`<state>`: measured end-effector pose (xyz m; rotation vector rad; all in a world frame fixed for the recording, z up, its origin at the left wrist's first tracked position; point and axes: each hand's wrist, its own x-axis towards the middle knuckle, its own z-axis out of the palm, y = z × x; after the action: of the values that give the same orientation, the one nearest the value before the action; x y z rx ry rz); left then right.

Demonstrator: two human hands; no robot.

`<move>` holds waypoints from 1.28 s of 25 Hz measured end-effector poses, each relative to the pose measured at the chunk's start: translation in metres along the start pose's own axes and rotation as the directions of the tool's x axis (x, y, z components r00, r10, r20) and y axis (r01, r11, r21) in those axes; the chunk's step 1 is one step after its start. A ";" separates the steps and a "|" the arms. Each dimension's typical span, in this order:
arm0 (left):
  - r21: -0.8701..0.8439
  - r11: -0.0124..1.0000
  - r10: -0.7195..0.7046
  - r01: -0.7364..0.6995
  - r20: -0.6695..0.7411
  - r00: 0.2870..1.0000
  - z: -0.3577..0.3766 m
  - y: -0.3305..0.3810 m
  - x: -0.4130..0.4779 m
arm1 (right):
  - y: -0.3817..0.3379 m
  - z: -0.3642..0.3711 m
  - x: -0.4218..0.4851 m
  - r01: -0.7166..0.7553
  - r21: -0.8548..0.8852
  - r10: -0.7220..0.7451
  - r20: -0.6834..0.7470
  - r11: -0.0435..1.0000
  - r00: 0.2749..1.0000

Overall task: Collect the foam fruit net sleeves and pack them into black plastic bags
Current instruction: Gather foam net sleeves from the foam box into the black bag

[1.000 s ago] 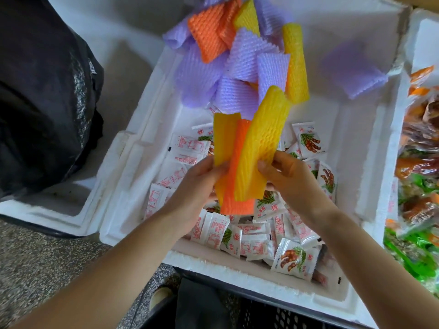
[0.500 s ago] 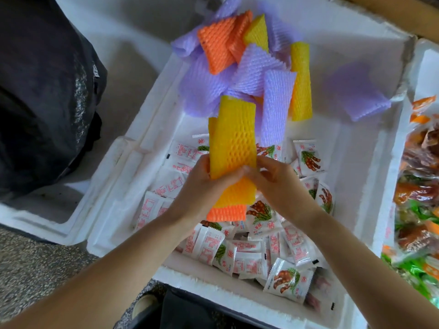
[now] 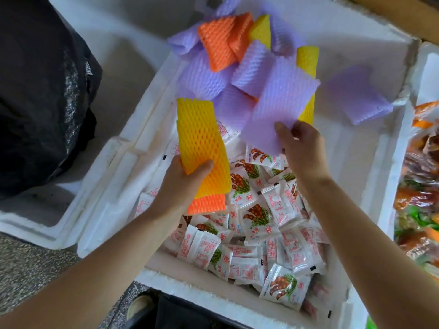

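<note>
My left hand (image 3: 184, 184) grips a stack of foam net sleeves, a yellow sleeve (image 3: 198, 138) on top and an orange one (image 3: 207, 205) showing below it. My right hand (image 3: 301, 150) pinches the lower edge of a purple sleeve (image 3: 280, 103) above the white foam box (image 3: 202, 293). Behind it lies a heap of purple, orange (image 3: 218, 43) and yellow sleeves at the box's far end. One more purple sleeve (image 3: 356, 96) lies apart at the right. A black plastic bag (image 3: 40, 91) bulges at the left.
The box bottom is filled with several small white snack packets (image 3: 256, 222). A second white foam tray (image 3: 35, 222) sits under the bag at the left. Colourful wrapped snacks (image 3: 420, 186) fill another box at the right edge. Speckled floor (image 3: 28, 269) shows below.
My right hand let go of the yellow stack, moved up and right, and took hold of a purple sleeve. My left hand keeps the stack, shifted slightly left.
</note>
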<state>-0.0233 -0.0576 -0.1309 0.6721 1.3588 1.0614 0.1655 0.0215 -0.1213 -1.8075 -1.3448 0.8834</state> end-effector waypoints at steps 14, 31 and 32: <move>0.051 0.999 -0.008 0.003 0.105 0.994 0.018 0.012 -0.005 | 0.027 -0.032 0.024 0.207 -0.450 -0.232 0.001 0.868 0.973; 0.024 0.998 0.059 -0.059 -0.001 0.998 0.038 0.003 -0.005 | 0.005 -0.039 -0.057 0.227 -0.110 -0.202 0.197 0.968 0.959; -0.002 0.998 0.059 -0.059 0.103 0.993 0.044 0.005 -0.011 | 0.008 -0.038 -0.069 0.269 -0.142 -0.224 0.271 0.952 0.936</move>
<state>0.0196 -0.0566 -0.1150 0.7620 1.2568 1.0586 0.1856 -0.0524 -0.1006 -1.6441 -1.8210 0.9006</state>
